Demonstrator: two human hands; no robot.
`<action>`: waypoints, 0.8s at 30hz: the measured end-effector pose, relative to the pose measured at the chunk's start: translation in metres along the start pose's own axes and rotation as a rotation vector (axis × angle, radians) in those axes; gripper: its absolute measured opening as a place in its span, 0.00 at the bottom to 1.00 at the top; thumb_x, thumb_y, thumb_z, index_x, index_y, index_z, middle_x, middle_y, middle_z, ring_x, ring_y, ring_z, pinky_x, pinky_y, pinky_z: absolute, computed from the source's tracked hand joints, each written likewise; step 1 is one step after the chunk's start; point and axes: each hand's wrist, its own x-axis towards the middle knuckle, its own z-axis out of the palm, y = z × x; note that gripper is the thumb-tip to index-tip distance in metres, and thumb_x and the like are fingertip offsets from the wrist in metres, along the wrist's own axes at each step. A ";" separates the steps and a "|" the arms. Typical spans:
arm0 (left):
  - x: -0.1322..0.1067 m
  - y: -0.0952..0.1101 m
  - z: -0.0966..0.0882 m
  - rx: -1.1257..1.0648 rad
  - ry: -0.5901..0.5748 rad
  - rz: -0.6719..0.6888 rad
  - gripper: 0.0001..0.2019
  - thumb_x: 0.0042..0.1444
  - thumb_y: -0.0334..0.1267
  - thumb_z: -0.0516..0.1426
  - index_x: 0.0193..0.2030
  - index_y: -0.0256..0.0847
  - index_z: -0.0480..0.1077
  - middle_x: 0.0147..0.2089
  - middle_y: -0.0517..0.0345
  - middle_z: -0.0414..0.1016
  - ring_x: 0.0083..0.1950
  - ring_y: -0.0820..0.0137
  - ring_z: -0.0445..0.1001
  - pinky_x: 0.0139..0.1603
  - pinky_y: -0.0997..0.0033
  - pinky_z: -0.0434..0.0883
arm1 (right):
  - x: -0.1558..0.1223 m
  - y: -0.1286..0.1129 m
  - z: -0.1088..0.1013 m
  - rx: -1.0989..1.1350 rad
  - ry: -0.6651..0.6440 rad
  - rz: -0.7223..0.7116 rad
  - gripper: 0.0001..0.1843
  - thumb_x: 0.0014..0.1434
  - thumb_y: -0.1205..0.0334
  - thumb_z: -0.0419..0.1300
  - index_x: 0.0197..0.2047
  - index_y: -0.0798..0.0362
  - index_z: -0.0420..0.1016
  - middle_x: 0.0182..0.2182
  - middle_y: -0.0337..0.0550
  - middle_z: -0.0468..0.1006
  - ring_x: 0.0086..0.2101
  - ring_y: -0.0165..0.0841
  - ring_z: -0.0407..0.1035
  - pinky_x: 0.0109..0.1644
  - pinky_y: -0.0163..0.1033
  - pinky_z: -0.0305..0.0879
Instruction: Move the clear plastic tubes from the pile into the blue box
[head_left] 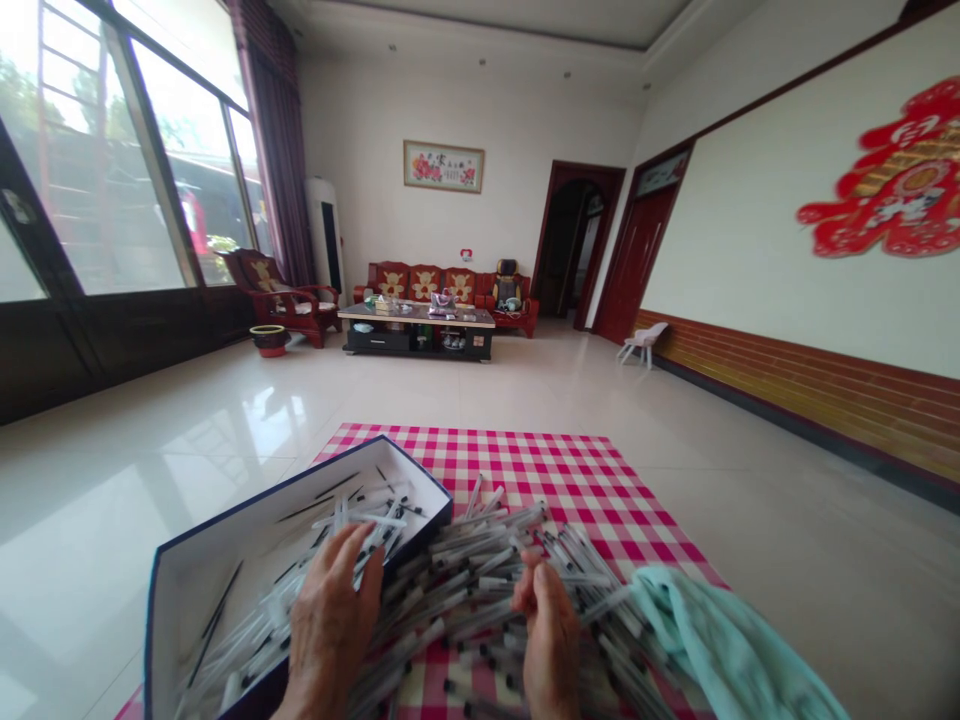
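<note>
Pens [491, 527], probably light, stiff and slick, best pinched mid-barrel, lie on the cloth [585, 460] and in the box [414, 474]. The left hand [330, 612] has fingers bent, the right hand [551, 622] curled; any grip cannot be told.

Bare left fingers [345, 550], bare right fingers [529, 574], bare left wrist [309, 682]

A home's living room is indicated: a carved red wooden sofa [442, 270] is placed behind a long black low coffee table [416, 319], a gilt-framed floral picture [443, 166] is hung, and the window is flanked by a dark purple fabric curtain [281, 160].
</note>
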 end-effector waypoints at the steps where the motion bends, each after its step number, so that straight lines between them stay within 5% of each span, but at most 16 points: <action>1: -0.005 0.007 0.005 -0.056 -0.039 0.044 0.11 0.59 0.39 0.52 0.45 0.43 0.72 0.49 0.53 0.74 0.47 0.63 0.74 0.46 0.67 0.71 | 0.000 -0.001 0.000 -0.026 -0.019 0.001 0.19 0.61 0.48 0.50 0.41 0.53 0.74 0.19 0.32 0.64 0.23 0.32 0.62 0.33 0.37 0.64; 6: -0.032 0.034 0.030 -0.109 -0.349 0.220 0.11 0.60 0.33 0.50 0.39 0.44 0.74 0.38 0.56 0.75 0.40 0.69 0.75 0.39 0.74 0.70 | -0.003 -0.004 0.007 -0.316 -0.295 -0.312 0.11 0.60 0.62 0.54 0.42 0.51 0.75 0.35 0.44 0.75 0.36 0.37 0.70 0.41 0.40 0.67; 10: -0.041 0.040 0.034 -0.053 -0.445 0.197 0.12 0.59 0.31 0.50 0.37 0.44 0.74 0.36 0.56 0.74 0.39 0.69 0.73 0.37 0.75 0.67 | -0.012 -0.004 0.014 -0.692 -0.470 -0.543 0.16 0.57 0.72 0.52 0.43 0.48 0.75 0.38 0.45 0.74 0.39 0.39 0.69 0.43 0.43 0.66; 16: -0.039 0.038 0.033 -0.091 -0.478 0.173 0.12 0.58 0.29 0.49 0.37 0.42 0.74 0.38 0.55 0.74 0.39 0.69 0.73 0.39 0.74 0.66 | -0.017 -0.003 0.017 -0.971 -0.454 -0.607 0.17 0.53 0.75 0.55 0.42 0.48 0.74 0.38 0.46 0.74 0.37 0.42 0.69 0.39 0.45 0.65; 24: -0.042 0.041 0.036 -0.044 -0.466 0.196 0.12 0.56 0.28 0.51 0.37 0.43 0.75 0.39 0.55 0.74 0.41 0.66 0.71 0.38 0.73 0.67 | -0.014 -0.008 0.014 -0.857 -0.526 -0.566 0.12 0.54 0.74 0.55 0.39 0.48 0.71 0.37 0.44 0.74 0.38 0.41 0.67 0.41 0.45 0.61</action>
